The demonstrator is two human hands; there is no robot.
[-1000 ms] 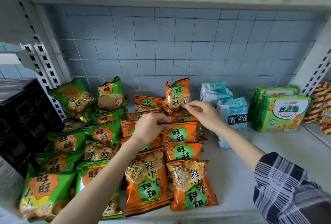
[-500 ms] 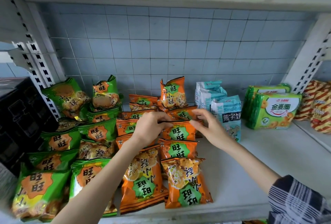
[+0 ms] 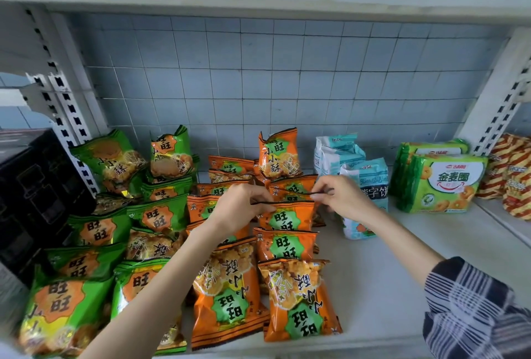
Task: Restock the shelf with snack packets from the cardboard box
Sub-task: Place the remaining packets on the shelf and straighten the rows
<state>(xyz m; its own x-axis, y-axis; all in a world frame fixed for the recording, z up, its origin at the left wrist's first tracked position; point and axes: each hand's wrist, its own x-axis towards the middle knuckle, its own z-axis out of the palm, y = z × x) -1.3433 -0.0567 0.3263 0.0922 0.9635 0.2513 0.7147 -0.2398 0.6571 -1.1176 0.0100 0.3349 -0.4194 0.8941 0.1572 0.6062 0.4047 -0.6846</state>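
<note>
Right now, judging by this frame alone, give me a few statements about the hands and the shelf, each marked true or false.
1. The left hand and the right hand each pinch the top edge of one of the orange packets. True.
2. The green packets lie to the right of the orange ones. False: they lie to their left.
3. One upright orange packet stands at the back by the tiled wall. True.
4. A cardboard box sits on the shelf. False: none shows; only a black box stands at the far left.
</note>
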